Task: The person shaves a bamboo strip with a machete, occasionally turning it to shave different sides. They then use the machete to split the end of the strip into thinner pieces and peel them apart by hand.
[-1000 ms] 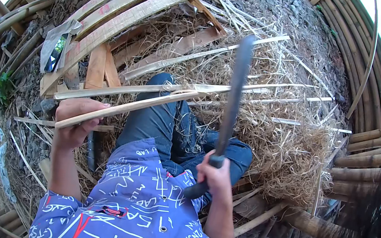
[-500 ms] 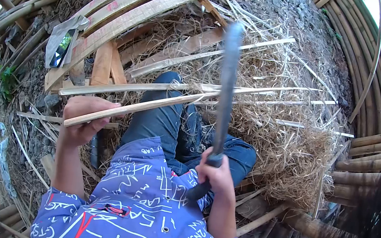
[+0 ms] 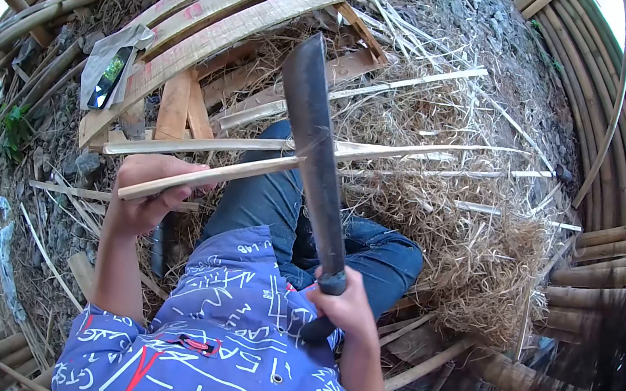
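My left hand [image 3: 152,187] is closed around the near end of a long, pale bamboo strip [image 3: 230,171], which slants up to the right over my raised leg. In my right hand [image 3: 346,300] is the dark handle of a machete [image 3: 318,144]. Its broad, dark blade points up and crosses over the strip near its middle, hiding a short part of it. Just beyond, a second pale strip [image 3: 191,148] runs nearly alongside the held one.
Curly shavings [image 3: 470,274] pile up to the right of my legs. Wide planks with red marks [image 3: 215,38] lean at the upper left, a phone [image 3: 112,78] on pale wrapping beside them. Bamboo poles [image 3: 614,270] line the right side. More thin strips lie across the rubble ground.
The machete blade has swung left, its tip now tilted left and its flat side showing. The bamboo strip in my left hand has shifted slightly to the right.
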A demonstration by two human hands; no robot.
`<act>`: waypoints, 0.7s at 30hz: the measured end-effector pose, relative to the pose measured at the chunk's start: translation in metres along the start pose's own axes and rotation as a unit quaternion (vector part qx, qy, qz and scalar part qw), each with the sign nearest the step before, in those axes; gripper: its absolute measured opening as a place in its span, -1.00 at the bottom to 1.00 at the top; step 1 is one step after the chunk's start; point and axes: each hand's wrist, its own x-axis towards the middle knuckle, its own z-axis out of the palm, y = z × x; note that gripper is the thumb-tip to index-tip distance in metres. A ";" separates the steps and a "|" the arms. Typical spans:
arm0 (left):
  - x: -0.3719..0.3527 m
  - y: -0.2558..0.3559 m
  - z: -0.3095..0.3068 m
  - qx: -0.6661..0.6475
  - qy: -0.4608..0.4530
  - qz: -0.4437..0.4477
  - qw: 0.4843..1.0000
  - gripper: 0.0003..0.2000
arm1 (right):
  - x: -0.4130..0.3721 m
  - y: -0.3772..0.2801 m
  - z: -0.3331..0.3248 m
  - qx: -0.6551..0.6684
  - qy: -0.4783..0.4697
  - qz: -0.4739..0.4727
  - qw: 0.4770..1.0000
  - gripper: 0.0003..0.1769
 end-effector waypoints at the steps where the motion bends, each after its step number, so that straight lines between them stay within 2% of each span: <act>1: 0.001 0.000 0.001 -0.001 -0.002 -0.002 1.000 -0.74 | 0.001 0.003 -0.008 -0.012 0.020 -0.016 1.000 -0.75; 3: 0.001 0.003 0.001 0.009 -0.006 0.016 1.000 -0.75 | 0.011 0.004 -0.017 0.091 0.045 0.009 0.995 -0.73; 5: -0.003 0.001 0.002 0.015 0.003 0.001 1.000 -0.76 | 0.012 0.000 -0.004 0.089 0.065 0.006 0.994 -0.72; 7: 0.000 -0.001 0.002 0.012 0.012 -0.011 1.000 -0.77 | 0.004 0.007 0.011 0.051 0.006 0.013 0.999 -0.67; 8: -0.002 -0.004 0.002 -0.010 0.017 -0.015 1.000 -0.77 | 0.004 0.004 0.012 -0.010 0.008 -0.022 1.000 -0.73; 9: 0.000 -0.004 0.002 -0.010 0.015 -0.015 1.000 -0.77 | 0.006 0.004 0.005 -0.008 0.009 -0.022 1.000 -0.73; 11: -0.001 -0.001 0.001 -0.002 -0.006 0.002 1.000 -0.77 | 0.012 0.005 -0.018 0.042 0.062 -0.002 0.997 -0.74; 13: -0.002 0.000 0.002 0.002 0.000 -0.002 1.000 -0.79 | 0.016 -0.004 -0.021 0.093 0.131 -0.026 0.987 -0.76; 15: -0.001 -0.001 0.004 0.050 0.024 0.033 0.998 -0.80 | 0.013 -0.012 -0.015 0.088 0.201 -0.045 0.975 -0.78; 19: 0.005 0.009 0.004 0.057 0.026 0.063 0.996 -0.81 | 0.004 -0.003 -0.016 0.083 0.235 -0.092 0.964 -0.81; 21: 0.006 0.012 0.006 0.034 0.016 0.088 0.995 -0.82 | -0.002 0.002 -0.020 -0.009 0.268 -0.153 0.951 -0.81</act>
